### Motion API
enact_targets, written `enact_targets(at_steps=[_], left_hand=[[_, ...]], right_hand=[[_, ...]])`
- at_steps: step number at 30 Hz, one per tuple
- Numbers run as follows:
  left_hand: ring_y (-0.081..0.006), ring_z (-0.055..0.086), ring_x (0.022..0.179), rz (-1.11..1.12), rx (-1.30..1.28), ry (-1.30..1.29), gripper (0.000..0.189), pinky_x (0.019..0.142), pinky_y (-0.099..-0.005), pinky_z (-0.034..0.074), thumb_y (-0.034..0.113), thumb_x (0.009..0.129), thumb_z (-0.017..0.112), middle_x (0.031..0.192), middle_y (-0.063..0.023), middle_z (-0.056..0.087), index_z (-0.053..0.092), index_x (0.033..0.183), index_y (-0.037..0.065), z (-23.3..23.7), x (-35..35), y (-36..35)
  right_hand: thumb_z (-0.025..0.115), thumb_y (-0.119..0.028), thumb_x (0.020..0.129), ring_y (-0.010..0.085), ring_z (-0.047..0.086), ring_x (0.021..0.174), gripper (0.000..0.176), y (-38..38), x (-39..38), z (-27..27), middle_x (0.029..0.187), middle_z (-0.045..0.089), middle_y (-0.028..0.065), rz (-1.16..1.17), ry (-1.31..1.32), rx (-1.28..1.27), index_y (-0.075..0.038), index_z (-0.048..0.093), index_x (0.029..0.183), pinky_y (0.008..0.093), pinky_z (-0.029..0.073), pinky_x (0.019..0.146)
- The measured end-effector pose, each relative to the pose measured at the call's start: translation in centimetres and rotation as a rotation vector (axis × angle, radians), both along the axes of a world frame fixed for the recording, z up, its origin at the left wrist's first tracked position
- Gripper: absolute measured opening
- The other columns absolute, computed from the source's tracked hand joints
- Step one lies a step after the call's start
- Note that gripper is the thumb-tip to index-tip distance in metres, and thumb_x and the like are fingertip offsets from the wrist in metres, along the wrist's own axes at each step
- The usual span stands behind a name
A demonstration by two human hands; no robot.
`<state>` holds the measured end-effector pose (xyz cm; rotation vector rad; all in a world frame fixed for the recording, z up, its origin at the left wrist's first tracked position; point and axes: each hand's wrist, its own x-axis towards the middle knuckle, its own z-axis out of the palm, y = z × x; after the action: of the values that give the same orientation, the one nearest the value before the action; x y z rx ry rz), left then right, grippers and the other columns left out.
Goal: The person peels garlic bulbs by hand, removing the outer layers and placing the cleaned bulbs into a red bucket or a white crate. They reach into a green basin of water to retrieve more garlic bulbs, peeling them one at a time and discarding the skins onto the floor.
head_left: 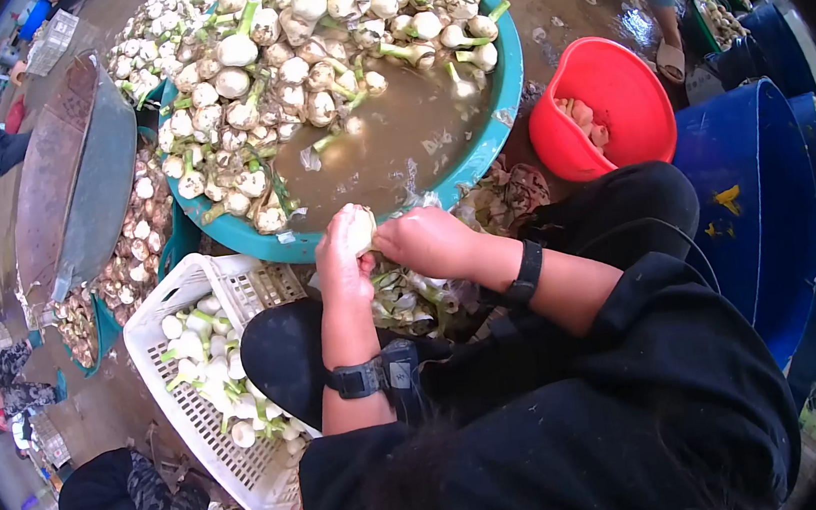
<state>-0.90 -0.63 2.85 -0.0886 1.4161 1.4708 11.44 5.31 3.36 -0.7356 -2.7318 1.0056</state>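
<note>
Garlic bulb [362, 228] is in L hand [340, 253], by near rim of the tub [477, 187]. L fingers wrapped round it; R hand [427, 241] curled in against its right side, can't tell if it's pinching anything. Tip: keep L grip firm but not crushing, work R in short pulls close to the bulb, tips clear of each other. Pose: L forearm approx straight up-scene, R slants in from near right, knuckles up.

No lettering or number can be read.
</note>
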Motion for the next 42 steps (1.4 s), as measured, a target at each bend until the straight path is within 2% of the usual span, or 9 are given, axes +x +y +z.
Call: enact_targets(at_steps=[5, 7, 8, 12, 23, 29, 31, 34, 42], left_hand=[[-0.0068, 0.055, 0.064, -0.157, -0.004, 0.029, 0.028, 0.043, -0.0188, 0.033, 0.033, 0.081, 0.055, 0.080, 0.0025, 0.060, 0.058, 0.097, 0.009, -1.4, -0.3, -0.7], [-0.0061, 0.053, 0.063, -0.117, 0.097, -0.008, 0.030, 0.044, -0.0185, 0.033, 0.033, 0.082, 0.053, 0.081, 0.0005, 0.060, 0.058, 0.099, 0.009, -1.1, -0.1, -0.6], [-0.0055, 0.051, 0.062, -0.077, 0.193, -0.046, 0.032, 0.044, -0.0182, 0.033, 0.033, 0.083, 0.052, 0.083, -0.0014, 0.059, 0.058, 0.102, 0.008, -0.9, 0.0, -0.6], [-0.0089, 0.055, 0.077, -0.478, -0.054, 0.226, 0.043, 0.059, -0.0179, 0.042, 0.033, 0.085, 0.051, 0.094, -0.0026, 0.058, 0.051, 0.118, 0.004, 1.7, -1.9, -0.3], [-0.0262, 0.046, 0.116, -0.841, 0.272, 1.573, 0.041, 0.092, -0.0324, 0.039, -0.004, 0.069, 0.062, 0.121, -0.0163, 0.049, 0.058, 0.108, 0.005, 3.0, -0.2, -2.7], [-0.0254, 0.052, 0.107, -0.348, 0.364, 1.150, 0.014, 0.091, -0.0375, 0.042, 0.006, 0.082, 0.056, 0.112, -0.0130, 0.057, 0.060, 0.095, 0.001, 0.3, 0.1, -3.1], [-0.0211, 0.056, 0.101, 0.212, 0.372, -0.041, 0.021, 0.087, -0.0361, 0.045, 0.019, 0.085, 0.056, 0.102, -0.0100, 0.061, 0.056, 0.100, 0.005, 0.2, -0.8, -3.4], [-0.0169, 0.059, 0.091, 0.287, 0.258, -0.140, 0.030, 0.075, -0.0335, 0.051, 0.033, 0.084, 0.056, 0.095, -0.0056, 0.062, 0.053, 0.102, 0.008, -0.6, -2.2, -4.0], [-0.0073, 0.053, 0.054, 0.358, 0.095, 0.076, 0.045, 0.041, -0.0192, 0.039, 0.053, 0.079, 0.053, 0.072, -0.0005, 0.059, 0.054, 0.087, 0.008, 2.3, -2.3, -4.9]], right_hand=[[0.050, -0.016, 0.080, 0.0247, 0.061, 0.055, 0.019, 0.5, -0.4, 0.0, 0.063, 0.060, 0.0130, 0.132, -0.217, 0.315, -0.001, 0.061, 0.075, 0.0354, 0.050, 0.051], [0.049, -0.017, 0.083, 0.0188, 0.059, 0.050, 0.024, 1.2, -0.4, -0.1, 0.059, 0.058, 0.0116, -0.440, 0.005, -1.197, 0.002, 0.060, 0.073, 0.0339, 0.050, 0.048], [0.050, -0.019, 0.085, 0.0167, 0.058, 0.052, 0.028, 1.2, -0.1, -0.7, 0.058, 0.055, 0.0121, -0.437, 0.103, -1.328, 0.004, 0.059, 0.073, 0.0341, 0.050, 0.053], [0.055, -0.019, 0.082, 0.0199, 0.058, 0.058, 0.022, 0.4, 0.8, -0.1, 0.058, 0.053, 0.0137, -0.296, 0.230, -0.451, 0.001, 0.060, 0.079, 0.0344, 0.044, 0.058], [0.057, -0.019, 0.084, 0.0080, 0.046, 0.044, 0.019, 2.7, 0.6, -1.0, 0.061, 0.056, 0.0007, -0.454, 0.088, -1.259, -0.001, 0.062, 0.079, 0.0210, 0.035, 0.038], [0.054, -0.020, 0.087, 0.0097, 0.055, 0.069, 0.022, 0.2, 0.5, 0.8, 0.078, 0.061, 0.0013, -0.358, 0.770, -1.278, 0.000, 0.062, 0.090, 0.0240, 0.046, 0.062], [0.056, -0.012, 0.084, 0.0148, 0.058, 0.077, 0.013, -0.6, 2.4, 2.3, 0.082, 0.063, 0.0048, -0.065, 0.580, -0.818, -0.003, 0.063, 0.091, 0.0274, 0.045, 0.073], [0.056, -0.006, 0.071, 0.0304, 0.059, 0.081, 0.015, -1.4, 4.4, 0.2, 0.082, 0.063, 0.0120, 0.184, 0.471, -0.194, -0.004, 0.063, 0.084, 0.0375, 0.047, 0.072], [0.059, -0.029, 0.071, 0.0253, 0.063, 0.075, 0.024, 0.6, 5.1, -0.9, 0.075, 0.064, 0.0080, 0.135, -0.675, 0.094, -0.010, 0.066, 0.083, 0.0380, 0.049, 0.064]])
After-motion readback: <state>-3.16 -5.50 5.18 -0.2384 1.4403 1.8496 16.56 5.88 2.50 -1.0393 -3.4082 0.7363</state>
